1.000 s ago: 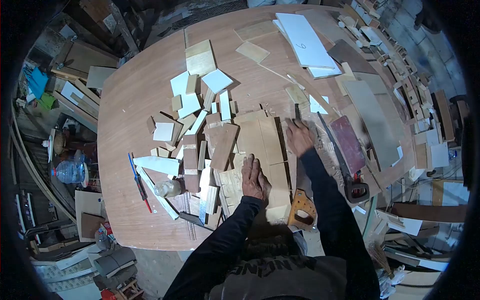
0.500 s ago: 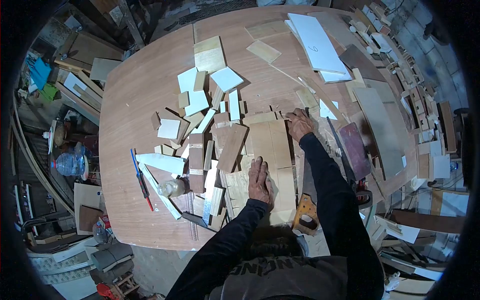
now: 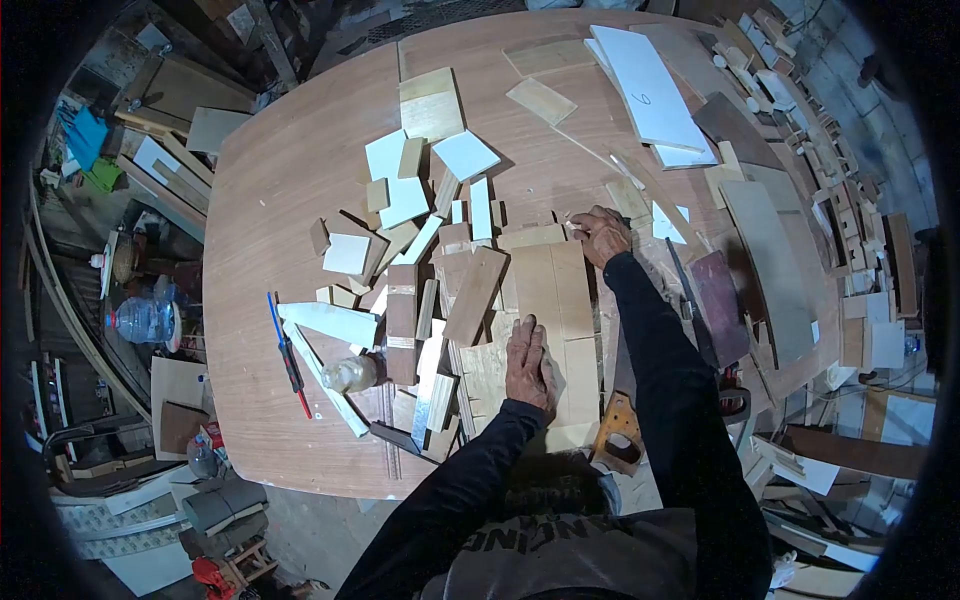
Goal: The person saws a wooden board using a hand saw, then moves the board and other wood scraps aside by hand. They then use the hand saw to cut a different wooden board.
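Note:
My left hand [image 3: 529, 365] lies flat on the pale wooden panel [image 3: 545, 290], its fingers stretched forward over the panel's left part. At the panel's far right corner is my right hand [image 3: 601, 236], with its fingers bent and pressed together; what they hold, if anything, is too small to make out. A brown wood block [image 3: 475, 296] rests slantwise just left of the panel. The handsaw [image 3: 619, 433] lies near the table's front edge, its handle between my forearms.
Many wood and white offcuts [image 3: 402, 198] are heaped left of the panel, near a glass jar [image 3: 350, 373]. Clamps or pliers with red and blue grips [image 3: 291, 365] lie further left. White boards [image 3: 650, 95] and a maroon piece [image 3: 718, 305] are on the right.
The whole view has shifted slightly, moving the table's contents a little to the right. My left hand stays on the panel, and my right hand stays at its far corner.

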`<state>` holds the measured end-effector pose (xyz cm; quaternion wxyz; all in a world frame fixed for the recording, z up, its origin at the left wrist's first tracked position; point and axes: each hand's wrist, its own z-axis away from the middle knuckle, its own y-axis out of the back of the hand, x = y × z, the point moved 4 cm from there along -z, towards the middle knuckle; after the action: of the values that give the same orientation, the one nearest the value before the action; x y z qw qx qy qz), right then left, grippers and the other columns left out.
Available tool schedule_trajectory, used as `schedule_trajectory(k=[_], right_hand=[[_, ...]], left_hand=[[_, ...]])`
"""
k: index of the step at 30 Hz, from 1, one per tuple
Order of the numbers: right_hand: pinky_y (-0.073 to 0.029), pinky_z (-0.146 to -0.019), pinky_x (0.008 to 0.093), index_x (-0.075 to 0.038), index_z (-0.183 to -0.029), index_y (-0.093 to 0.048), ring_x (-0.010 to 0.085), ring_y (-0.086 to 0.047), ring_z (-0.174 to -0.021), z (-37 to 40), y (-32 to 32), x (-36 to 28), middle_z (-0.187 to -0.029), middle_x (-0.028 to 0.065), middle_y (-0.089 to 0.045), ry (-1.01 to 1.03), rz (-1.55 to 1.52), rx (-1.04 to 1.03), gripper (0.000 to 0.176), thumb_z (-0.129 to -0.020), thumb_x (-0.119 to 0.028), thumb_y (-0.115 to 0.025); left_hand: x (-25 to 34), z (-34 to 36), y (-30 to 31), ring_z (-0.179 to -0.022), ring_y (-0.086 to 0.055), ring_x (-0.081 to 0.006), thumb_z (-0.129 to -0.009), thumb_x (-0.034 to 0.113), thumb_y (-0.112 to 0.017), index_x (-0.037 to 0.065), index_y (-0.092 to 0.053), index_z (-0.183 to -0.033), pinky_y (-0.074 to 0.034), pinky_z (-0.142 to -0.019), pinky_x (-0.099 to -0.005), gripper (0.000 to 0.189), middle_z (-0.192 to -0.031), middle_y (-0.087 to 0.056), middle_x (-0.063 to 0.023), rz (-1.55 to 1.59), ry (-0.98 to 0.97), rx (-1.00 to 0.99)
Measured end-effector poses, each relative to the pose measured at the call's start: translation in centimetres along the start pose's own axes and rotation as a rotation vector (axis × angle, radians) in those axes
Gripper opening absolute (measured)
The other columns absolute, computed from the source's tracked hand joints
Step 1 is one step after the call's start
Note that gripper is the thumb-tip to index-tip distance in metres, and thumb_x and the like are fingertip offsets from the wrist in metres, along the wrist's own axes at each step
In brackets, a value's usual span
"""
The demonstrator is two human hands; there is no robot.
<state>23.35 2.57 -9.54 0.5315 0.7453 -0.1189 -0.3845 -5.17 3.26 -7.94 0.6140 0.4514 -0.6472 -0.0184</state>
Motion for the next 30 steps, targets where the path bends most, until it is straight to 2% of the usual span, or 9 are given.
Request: schedule_trajectory(k=[8,11,14,16,21,23,26,28,30], right_hand=[[-0.046,-0.088,0.0423,-0.011,-0.092,-0.068,0.0310,-0.057,-0.095,0.8,-0.2,0.9,-0.087,0.0103,-0.059,-0.061,-0.178,0.105,0.017,-0.076,-0.012,-0.064],[-0.048,-0.084,0.0405,-0.009,-0.091,-0.067,0.0321,-0.059,-0.088,1.4,1.0,0.4,-0.084,0.0112,-0.059,0.109,-0.111,0.355,0.016,-0.076,-0.008,-0.061],[-0.051,-0.080,0.0366,-0.007,-0.093,-0.066,0.0304,-0.062,-0.079,1.5,0.4,1.6,-0.084,0.0125,-0.062,-0.120,-0.416,0.243,0.017,-0.079,-0.004,-0.058],[-0.051,-0.075,0.0328,-0.005,-0.097,-0.067,0.0260,-0.064,-0.076,2.0,0.6,2.2,-0.088,0.0147,-0.065,-0.190,-0.568,0.371,0.020,-0.081,0.000,-0.056],[-0.051,-0.074,0.0313,-0.006,-0.107,-0.067,0.0205,-0.064,-0.079,3.4,1.0,3.8,-0.090,0.0126,-0.066,-0.236,-0.497,0.286,0.025,-0.085,-0.002,-0.058],[-0.051,-0.073,0.0308,-0.006,-0.111,-0.066,0.0184,-0.063,-0.077,3.7,0.2,5.1,-0.087,0.0101,-0.066,-0.265,-0.508,0.240,0.025,-0.087,-0.004,-0.060],[-0.051,-0.071,0.0315,-0.007,-0.106,-0.068,0.0233,-0.064,-0.074,4.6,1.5,5.1,-0.083,0.0133,-0.066,-0.301,-0.583,0.370,0.026,-0.082,0.000,-0.059],[-0.051,-0.068,0.0332,-0.006,-0.100,-0.069,0.0236,-0.063,-0.070,5.1,3.6,3.6,-0.078,0.0135,-0.066,0.023,-0.313,0.623,0.018,-0.083,-0.004,-0.061],[-0.051,-0.070,0.0339,-0.007,-0.096,-0.070,0.0248,-0.064,-0.074,5.4,3.3,4.8,-0.083,0.0131,-0.066,-0.142,-0.393,0.479,0.015,-0.084,-0.006,-0.061]], left_hand=[[0.0,-0.1,0.0,-0.139,-0.027,-0.0431,-0.079,0.000,-0.049,-0.001,-0.039,-0.142,-0.020,-0.116,-0.0496,0.064,-0.151,-0.032,-0.0194,0.023,0.004,-0.005],[0.2,-0.1,0.2,-0.139,-0.027,-0.0428,-0.079,0.000,-0.049,-0.001,-0.039,-0.142,-0.020,-0.116,-0.0492,0.064,-0.151,-0.032,-0.0190,0.026,0.009,-0.015],[0.1,-0.1,0.2,-0.139,-0.027,-0.0426,-0.080,-0.001,-0.048,-0.001,-0.040,-0.141,-0.020,-0.117,-0.0485,0.062,-0.151,-0.032,-0.0189,0.034,0.015,-0.009],[0.0,0.0,0.1,-0.139,-0.027,-0.0426,-0.080,-0.001,-0.048,-0.001,-0.040,-0.141,-0.021,-0.116,-0.0483,0.061,-0.151,-0.032,-0.0189,0.033,0.010,-0.003],[0.3,-0.1,0.2,-0.139,-0.027,-0.0426,-0.082,-0.001,-0.049,-0.001,-0.040,-0.140,-0.023,-0.116,-0.0480,0.059,-0.150,-0.033,-0.0189,0.014,0.024,-0.001],[0.8,-0.3,0.5,-0.135,-0.036,-0.0405,-0.086,0.000,-0.045,-0.002,-0.048,-0.135,-0.028,-0.113,-0.0460,0.049,-0.145,-0.041,-0.0205,0.002,0.023,0.058],[0.1,-0.2,0.1,-0.136,-0.035,-0.0401,-0.086,-0.001,-0.046,-0.001,-0.048,-0.135,-0.028,-0.113,-0.0458,0.050,-0.145,-0.041,-0.0199,0.003,-0.001,0.070],[-0.2,-0.1,0.0,-0.138,-0.032,-0.0410,-0.085,-0.001,-0.048,0.000,-0.045,-0.137,-0.026,-0.114,-0.0466,0.052,-0.147,-0.038,-0.0185,0.001,0.002,0.043],[-0.3,0.0,-0.2,-0.139,-0.028,-0.0419,-0.085,-0.001,-0.050,0.000,-0.043,-0.139,-0.024,-0.115,-0.0474,0.055,-0.150,-0.035,-0.0172,0.001,0.005,0.013]])
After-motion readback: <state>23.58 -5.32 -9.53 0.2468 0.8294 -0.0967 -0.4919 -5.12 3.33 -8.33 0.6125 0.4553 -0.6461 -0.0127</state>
